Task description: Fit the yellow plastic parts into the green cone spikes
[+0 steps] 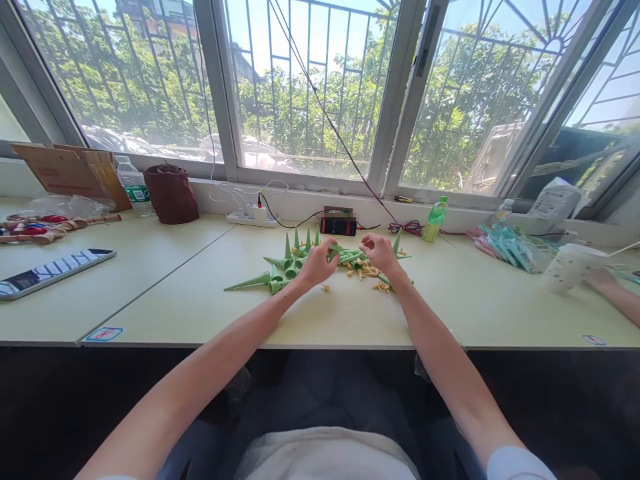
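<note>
Green pointed cones (pixel 287 267), hollow at the wide end, lie and stand in a loose pile in front of me. Small yellow pieces (pixel 364 269) are scattered at the pile's right side. Over the middle of the pile, my left hand (pixel 320 262) has its fingers closed around a green cone, mostly hidden by the fingers. A short way to the right, my right hand (pixel 380 253) hovers above the yellow pieces with thumb and fingertips pinched together. Whatever may be between those fingertips is too small to make out.
Behind the pile a phone (pixel 338 225) leans by the windowsill. A green bottle (pixel 437 219) stands to its right. Farther right are bagged teal and pink items (pixel 515 247), a white cup (pixel 570 267) and another person's arm (pixel 613 287). A tablet (pixel 55 272) lies left.
</note>
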`<state>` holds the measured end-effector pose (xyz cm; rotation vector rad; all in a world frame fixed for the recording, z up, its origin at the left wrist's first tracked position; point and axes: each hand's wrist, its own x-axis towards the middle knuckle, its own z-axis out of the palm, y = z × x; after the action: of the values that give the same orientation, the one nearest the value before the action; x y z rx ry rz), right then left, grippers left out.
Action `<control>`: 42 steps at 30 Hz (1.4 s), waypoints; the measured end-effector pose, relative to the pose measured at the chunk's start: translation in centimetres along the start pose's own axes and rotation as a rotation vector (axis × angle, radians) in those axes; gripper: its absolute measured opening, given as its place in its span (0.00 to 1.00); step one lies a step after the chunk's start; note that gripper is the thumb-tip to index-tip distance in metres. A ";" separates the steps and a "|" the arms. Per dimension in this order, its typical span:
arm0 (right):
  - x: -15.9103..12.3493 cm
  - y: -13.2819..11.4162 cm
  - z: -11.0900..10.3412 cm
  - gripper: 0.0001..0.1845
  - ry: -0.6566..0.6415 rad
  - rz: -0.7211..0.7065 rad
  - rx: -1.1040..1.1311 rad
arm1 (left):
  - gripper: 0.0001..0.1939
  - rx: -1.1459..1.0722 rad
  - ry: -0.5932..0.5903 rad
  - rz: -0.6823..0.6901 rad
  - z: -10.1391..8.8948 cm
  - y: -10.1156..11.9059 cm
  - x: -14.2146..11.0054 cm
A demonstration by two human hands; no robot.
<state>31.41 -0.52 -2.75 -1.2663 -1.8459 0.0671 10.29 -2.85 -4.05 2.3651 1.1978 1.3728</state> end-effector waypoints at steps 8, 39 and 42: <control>-1.0 -1.4 -2.1 0.08 -0.383 0.099 -0.201 | 0.14 -0.033 -0.003 -0.007 0.0 0.0 -0.1; -1.7 -4.1 -0.8 0.11 -0.382 0.217 0.584 | 0.16 -0.754 -0.257 -0.471 -0.4 0.9 0.2; -1.5 -3.9 -0.4 0.11 -0.311 0.218 0.610 | 0.16 -0.824 -0.256 -0.474 -0.5 1.0 0.3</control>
<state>28.96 -3.72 -1.61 -1.0445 -1.7318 0.9183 10.53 -3.41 -3.13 1.5018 0.8132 1.0663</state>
